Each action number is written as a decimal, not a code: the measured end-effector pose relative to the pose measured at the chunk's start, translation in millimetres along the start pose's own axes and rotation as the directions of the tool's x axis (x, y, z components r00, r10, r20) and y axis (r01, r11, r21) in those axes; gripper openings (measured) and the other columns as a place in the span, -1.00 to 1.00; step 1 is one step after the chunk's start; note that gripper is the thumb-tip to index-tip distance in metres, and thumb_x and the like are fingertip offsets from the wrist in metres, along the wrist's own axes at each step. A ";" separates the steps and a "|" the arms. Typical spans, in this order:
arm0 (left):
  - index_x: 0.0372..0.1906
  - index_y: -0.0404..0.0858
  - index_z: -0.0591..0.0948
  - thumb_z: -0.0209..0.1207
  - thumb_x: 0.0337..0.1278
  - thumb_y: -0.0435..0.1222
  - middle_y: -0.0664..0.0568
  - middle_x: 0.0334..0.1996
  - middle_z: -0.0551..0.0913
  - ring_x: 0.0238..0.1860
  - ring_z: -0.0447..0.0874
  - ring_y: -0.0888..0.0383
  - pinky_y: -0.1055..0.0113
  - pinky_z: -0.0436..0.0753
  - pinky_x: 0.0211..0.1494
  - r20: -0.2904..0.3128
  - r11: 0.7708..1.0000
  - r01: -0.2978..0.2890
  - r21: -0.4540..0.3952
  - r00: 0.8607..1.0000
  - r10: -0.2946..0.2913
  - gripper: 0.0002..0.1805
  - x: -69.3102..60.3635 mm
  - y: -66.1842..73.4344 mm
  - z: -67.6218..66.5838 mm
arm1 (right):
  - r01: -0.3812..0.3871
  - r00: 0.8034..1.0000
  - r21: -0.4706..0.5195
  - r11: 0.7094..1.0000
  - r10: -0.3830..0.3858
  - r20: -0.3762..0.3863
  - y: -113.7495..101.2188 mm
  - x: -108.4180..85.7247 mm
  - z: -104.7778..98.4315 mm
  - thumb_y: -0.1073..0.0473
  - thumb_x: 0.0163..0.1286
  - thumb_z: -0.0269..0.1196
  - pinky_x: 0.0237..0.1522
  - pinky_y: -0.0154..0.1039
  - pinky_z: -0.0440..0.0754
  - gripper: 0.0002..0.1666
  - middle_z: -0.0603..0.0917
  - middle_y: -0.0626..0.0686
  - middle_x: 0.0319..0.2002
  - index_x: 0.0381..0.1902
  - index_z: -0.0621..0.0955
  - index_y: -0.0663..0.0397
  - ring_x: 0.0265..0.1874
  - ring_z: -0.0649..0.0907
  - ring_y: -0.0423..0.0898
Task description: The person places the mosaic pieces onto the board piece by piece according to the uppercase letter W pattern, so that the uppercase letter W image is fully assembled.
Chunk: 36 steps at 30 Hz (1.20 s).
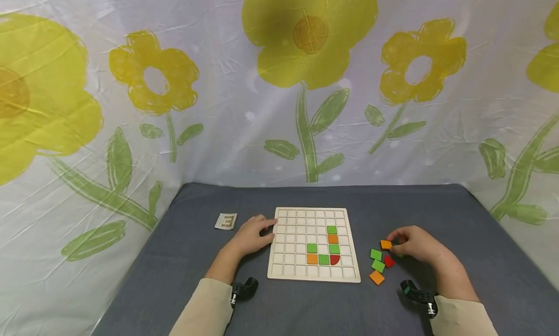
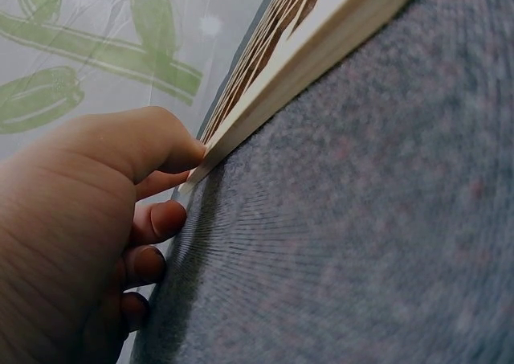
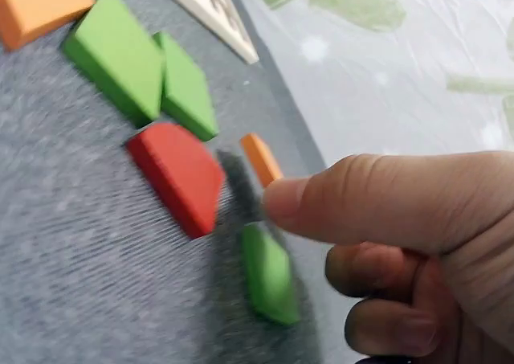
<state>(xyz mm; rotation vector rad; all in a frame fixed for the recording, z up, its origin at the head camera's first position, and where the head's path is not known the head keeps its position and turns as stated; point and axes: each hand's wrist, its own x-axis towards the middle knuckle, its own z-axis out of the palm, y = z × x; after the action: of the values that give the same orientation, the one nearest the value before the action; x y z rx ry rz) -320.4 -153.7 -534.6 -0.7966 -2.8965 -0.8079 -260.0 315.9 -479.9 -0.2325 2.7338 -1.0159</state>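
Note:
A pale wooden grid board holds several green and orange square tiles and one red piece with a rounded corner. At its left edge rest the thumb and index finger of my left hand, also seen against the board's side in the left wrist view. My right hand pinches an orange tile, which shows edge-on at the thumb tip in the right wrist view. Below the hand lies a green piece, partly hidden in the head view.
Left of the pinched tile are two green tiles, with a red piece beside them and an orange tile nearer the front. A small printed grid card lies beyond my left hand. Flowered cloth hangs behind the table.

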 end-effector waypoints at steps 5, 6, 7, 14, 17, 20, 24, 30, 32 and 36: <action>0.40 -0.17 0.57 0.21 0.42 -0.17 0.15 -0.28 0.42 -0.29 0.30 0.15 0.15 0.34 -0.19 -0.001 1.000 -0.004 0.004 1.000 0.004 -0.49 0.7 0.0 -0.2 | -0.004 0.999 -0.022 1.000 0.003 -0.037 -12.1 -1.7 -8.0 0.21 0.33 0.37 -0.41 -0.15 0.42 -0.61 0.52 0.02 -0.40 0.04 0.67 0.36 -0.47 0.44 -0.06; 0.41 -0.17 0.57 0.21 0.42 -0.17 0.15 -0.28 0.42 -0.29 0.30 0.15 0.15 0.34 -0.18 0.000 1.000 -0.004 0.005 1.000 0.004 -0.49 1.0 0.2 -0.5 | 0.006 0.999 -0.023 1.000 -0.007 -0.045 -15.8 -2.3 -9.8 0.20 0.35 0.36 -0.43 -0.15 0.41 -0.60 0.51 0.00 -0.42 0.05 0.67 0.37 -0.50 0.41 -0.07; 0.40 -0.17 0.57 0.21 0.42 -0.17 0.15 -0.29 0.42 -0.29 0.30 0.15 0.16 0.33 -0.18 -0.001 1.000 -0.003 0.006 1.000 0.003 -0.49 1.0 0.2 -0.7 | 0.010 0.999 -0.021 1.000 -0.011 -0.053 -19.9 -2.8 -11.3 0.19 0.36 0.35 -0.45 -0.17 0.39 -0.60 0.47 -0.01 -0.46 0.06 0.67 0.37 -0.54 0.38 -0.09; 0.40 -0.18 0.57 0.21 0.42 -0.18 0.15 -0.29 0.41 -0.30 0.29 0.15 0.15 0.33 -0.19 -0.007 1.000 0.003 0.006 1.000 -0.003 -0.49 1.0 0.1 -1.5 | 0.043 0.994 -0.008 0.999 -0.044 -0.098 -54.1 -5.4 -15.6 0.16 0.40 0.33 -0.49 -0.17 0.27 -0.60 0.27 -0.05 -0.57 0.08 0.68 0.30 -0.61 0.23 -0.12; 0.40 -0.18 0.57 0.21 0.42 -0.18 0.15 -0.30 0.41 -0.30 0.28 0.15 0.16 0.33 -0.20 -0.008 1.000 0.003 0.006 1.000 -0.003 -0.49 0.4 -0.3 -2.4 | 0.050 0.990 -0.008 0.999 -0.050 -0.131 -67.4 -4.9 -15.3 0.16 0.39 0.32 -0.49 -0.18 0.26 -0.62 0.24 -0.06 -0.58 0.09 0.69 0.26 -0.60 0.22 -0.12; 0.40 -0.18 0.57 0.21 0.41 -0.18 0.15 -0.30 0.41 -0.31 0.28 0.15 0.16 0.33 -0.20 -0.008 1.000 0.004 0.009 1.000 -0.004 -0.49 -0.4 0.3 -4.1 | 0.066 0.983 0.005 0.998 -0.064 -0.170 -79.1 -3.4 -13.6 0.17 0.38 0.32 -0.49 -0.18 0.26 -0.62 0.22 -0.06 -0.59 0.09 0.70 0.23 -0.58 0.24 -0.11; 0.40 -0.19 0.57 0.21 0.41 -0.19 0.15 -0.30 0.41 -0.32 0.28 0.15 0.17 0.33 -0.21 -0.008 1.000 -0.002 0.010 1.000 0.002 -0.49 -1.1 0.4 -4.7 | 0.079 0.974 0.050 0.996 -0.066 -0.216 -92.9 0.4 -8.0 0.15 0.37 0.33 -0.32 -0.13 0.48 -0.62 0.48 0.00 -0.47 0.10 0.71 0.18 -0.36 0.54 0.01; 0.39 -0.17 0.58 0.22 0.41 -0.18 0.15 -0.29 0.42 -0.30 0.29 0.15 0.16 0.33 -0.20 -0.010 1.000 0.002 0.004 1.000 -0.002 -0.50 -0.6 -0.6 -0.5 | 0.102 0.961 0.106 0.989 -0.070 -0.269 -112.3 6.9 3.2 0.13 0.37 0.35 0.04 0.09 0.58 -0.62 0.62 0.07 -0.27 0.10 0.72 0.15 0.06 0.61 0.21; 0.39 -0.16 0.59 0.22 0.41 -0.18 0.15 -0.29 0.42 -0.30 0.30 0.15 0.16 0.34 -0.19 -0.011 1.000 0.004 0.005 1.000 -0.004 -0.50 -0.2 0.1 0.0 | 0.111 0.958 0.110 0.988 -0.077 -0.276 -117.5 9.0 7.2 0.14 0.37 0.35 0.01 0.06 0.55 -0.63 0.47 0.00 -0.42 0.09 0.72 0.15 0.03 0.60 0.17; 0.40 -0.15 0.58 0.22 0.41 -0.18 0.16 -0.30 0.41 -0.30 0.30 0.16 0.17 0.34 -0.19 -0.012 1.000 0.009 0.007 1.000 -0.009 -0.50 0.4 1.4 -1.0 | 0.110 0.963 0.120 0.987 -0.076 -0.260 -126.8 15.2 16.7 0.16 0.38 0.35 -0.01 0.01 0.51 -0.64 0.32 -0.03 -0.47 0.09 0.72 0.13 -0.01 0.58 0.11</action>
<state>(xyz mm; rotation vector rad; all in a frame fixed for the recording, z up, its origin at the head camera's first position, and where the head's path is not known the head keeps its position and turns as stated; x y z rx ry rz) -320.2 -153.0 -533.0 -0.7765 -2.8929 -0.8001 -261.3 207.1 -411.0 -0.2235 2.8877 -1.3354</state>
